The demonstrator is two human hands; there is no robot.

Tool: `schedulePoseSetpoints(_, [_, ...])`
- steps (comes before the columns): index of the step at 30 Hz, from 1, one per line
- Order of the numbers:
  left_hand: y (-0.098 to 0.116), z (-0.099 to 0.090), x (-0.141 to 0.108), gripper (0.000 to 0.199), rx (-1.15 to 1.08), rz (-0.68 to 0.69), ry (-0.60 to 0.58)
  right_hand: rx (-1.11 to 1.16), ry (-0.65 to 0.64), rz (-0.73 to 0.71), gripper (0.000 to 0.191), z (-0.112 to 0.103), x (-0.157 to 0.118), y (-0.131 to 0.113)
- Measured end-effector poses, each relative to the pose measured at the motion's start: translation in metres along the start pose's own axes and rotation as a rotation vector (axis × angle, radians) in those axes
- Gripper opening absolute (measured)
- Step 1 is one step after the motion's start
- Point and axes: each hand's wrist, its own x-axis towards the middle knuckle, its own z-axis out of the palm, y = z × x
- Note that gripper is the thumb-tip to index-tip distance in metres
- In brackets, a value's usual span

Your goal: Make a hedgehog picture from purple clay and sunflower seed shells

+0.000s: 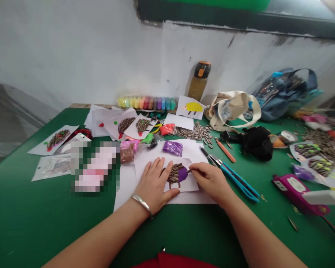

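A small white card (194, 183) lies in front of me, bearing a hedgehog figure with a purple clay face (182, 174) and a back covered in striped sunflower seeds (174, 173). My left hand (155, 182), with a silver bangle at its wrist, rests flat and spread over the card's left part. The fingers of my right hand (208, 180) pinch a small dark sunflower seed (188, 171) at the purple face. Beneath the card are larger white sheets (125, 195). A packet of purple clay (173, 148) sits just beyond it.
A seed pile (195, 131) lies behind the sheets. To the right are blue tweezers (240, 182), an orange clay tool (225, 150), a black pouch (257, 143) and a magenta glue gun (298, 191). Finished hedgehog cards (125, 124) lie back left; a bottle (198, 82) stands by the wall.
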Motion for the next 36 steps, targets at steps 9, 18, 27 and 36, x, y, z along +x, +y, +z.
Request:
schedulePoseSetpoints(9, [-0.001, 0.003, -0.001, 0.081, 0.007, -0.007, -0.018, -0.084, -0.001, -0.143, 0.019, 0.013, 0.005, -0.01])
schedulePoseSetpoints(18, [0.0, 0.004, 0.0, 0.081, -0.004, -0.02, -0.013, -0.264, 0.059, -0.2, 0.019, 0.022, 0.007, -0.012])
schedulePoseSetpoints(27, [0.001, 0.004, 0.0, 0.081, -0.006, -0.02, -0.016, -0.233, 0.112, -0.144, 0.019, 0.022, 0.006, -0.024])
schedulePoseSetpoints(36, [0.001, 0.006, 0.0, 0.08, -0.027, -0.023, -0.006, -0.303, 0.064, -0.107, 0.02, 0.031, 0.007, -0.023])
